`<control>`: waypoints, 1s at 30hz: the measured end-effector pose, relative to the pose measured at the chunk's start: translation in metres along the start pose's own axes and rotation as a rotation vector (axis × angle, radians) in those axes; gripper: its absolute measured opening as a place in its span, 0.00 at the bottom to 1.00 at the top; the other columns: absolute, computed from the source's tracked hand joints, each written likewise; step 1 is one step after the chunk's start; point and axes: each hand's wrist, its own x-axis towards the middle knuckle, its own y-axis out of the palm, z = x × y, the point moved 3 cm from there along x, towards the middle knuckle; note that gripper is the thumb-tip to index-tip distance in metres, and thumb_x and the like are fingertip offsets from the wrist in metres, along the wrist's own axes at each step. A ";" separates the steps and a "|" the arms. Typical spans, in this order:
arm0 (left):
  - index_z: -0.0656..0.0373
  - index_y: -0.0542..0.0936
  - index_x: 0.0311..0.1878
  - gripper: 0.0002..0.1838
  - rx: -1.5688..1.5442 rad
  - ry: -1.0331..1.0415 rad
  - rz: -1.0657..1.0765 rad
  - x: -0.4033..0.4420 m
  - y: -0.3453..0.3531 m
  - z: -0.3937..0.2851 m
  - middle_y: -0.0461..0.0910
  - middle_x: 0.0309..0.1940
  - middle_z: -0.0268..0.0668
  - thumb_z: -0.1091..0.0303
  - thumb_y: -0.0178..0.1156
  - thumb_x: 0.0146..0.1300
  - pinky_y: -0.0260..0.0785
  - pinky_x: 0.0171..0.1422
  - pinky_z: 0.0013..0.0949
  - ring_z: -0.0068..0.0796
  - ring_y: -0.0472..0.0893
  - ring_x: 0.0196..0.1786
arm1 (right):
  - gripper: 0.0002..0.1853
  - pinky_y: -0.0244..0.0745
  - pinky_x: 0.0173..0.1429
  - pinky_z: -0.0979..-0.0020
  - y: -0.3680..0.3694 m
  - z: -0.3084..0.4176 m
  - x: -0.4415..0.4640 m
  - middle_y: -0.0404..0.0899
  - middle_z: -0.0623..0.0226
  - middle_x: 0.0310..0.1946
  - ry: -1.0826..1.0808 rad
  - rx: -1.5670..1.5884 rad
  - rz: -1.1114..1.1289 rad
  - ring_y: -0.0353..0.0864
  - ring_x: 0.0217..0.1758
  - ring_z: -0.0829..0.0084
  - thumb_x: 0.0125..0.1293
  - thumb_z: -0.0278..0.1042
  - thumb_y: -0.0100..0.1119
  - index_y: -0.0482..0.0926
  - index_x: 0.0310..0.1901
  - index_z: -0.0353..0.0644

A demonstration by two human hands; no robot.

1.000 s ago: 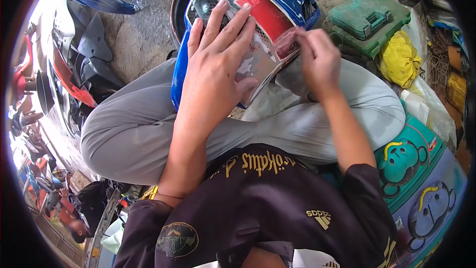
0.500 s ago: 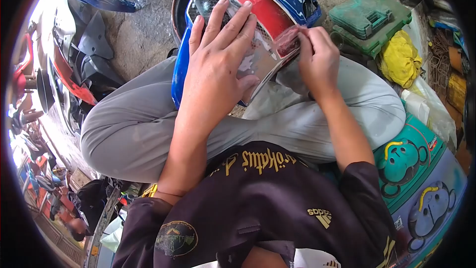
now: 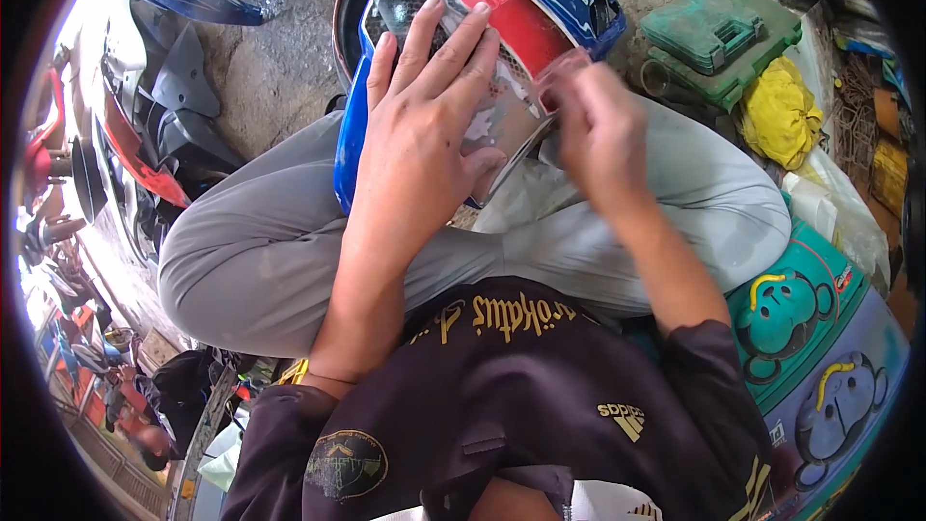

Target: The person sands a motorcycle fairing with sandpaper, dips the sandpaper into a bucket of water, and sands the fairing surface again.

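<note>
A glossy blue, red and grey panel (image 3: 521, 24) with worn, sanded-looking patches rests against my crossed legs, over a dark round basin (image 3: 349, 14). My left hand (image 3: 420, 125) lies flat on its left and middle part, fingers spread, holding nothing. At the panel's right edge, my right hand (image 3: 606, 130) is closed round a thin, reddish, translucent sheet (image 3: 561, 75) pressed to the surface below the red area. Motion blurs the right fingers.
Green cases (image 3: 709, 39) and a yellow bag (image 3: 779, 116) lie to the right, above boxes with bear-like pictures (image 3: 786, 314). Motorcycle-like panels (image 3: 183, 77) stand at the left. Another person (image 3: 145, 434) is at the lower left.
My right hand has slid slightly left and down along the panel's edge with the reddish sheet. My left hand and the panel have hardly moved.
</note>
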 end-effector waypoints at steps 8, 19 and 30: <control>0.53 0.78 0.81 0.58 -0.013 0.006 -0.001 0.000 0.002 -0.002 0.72 0.85 0.35 0.66 0.85 0.38 0.49 0.93 0.62 0.51 0.60 0.91 | 0.05 0.82 0.45 0.60 0.002 0.005 -0.006 0.88 0.48 0.38 0.023 0.072 -0.014 0.90 0.40 0.50 0.78 0.24 0.64 0.87 0.46 0.32; 0.53 0.78 0.81 0.57 -0.003 0.000 0.000 0.000 0.001 -0.002 0.72 0.85 0.35 0.65 0.86 0.38 0.49 0.93 0.61 0.51 0.61 0.91 | 0.03 0.82 0.47 0.59 -0.001 -0.011 -0.002 0.85 0.48 0.40 0.107 0.086 -0.010 0.90 0.43 0.47 0.78 0.22 0.64 0.85 0.47 0.33; 0.53 0.78 0.81 0.56 -0.002 0.004 -0.012 0.000 0.002 -0.003 0.73 0.85 0.35 0.66 0.85 0.40 0.49 0.93 0.61 0.51 0.61 0.91 | 0.03 0.81 0.45 0.61 -0.004 -0.031 0.000 0.87 0.49 0.41 0.242 0.074 -0.042 0.89 0.41 0.50 0.76 0.19 0.63 0.85 0.45 0.33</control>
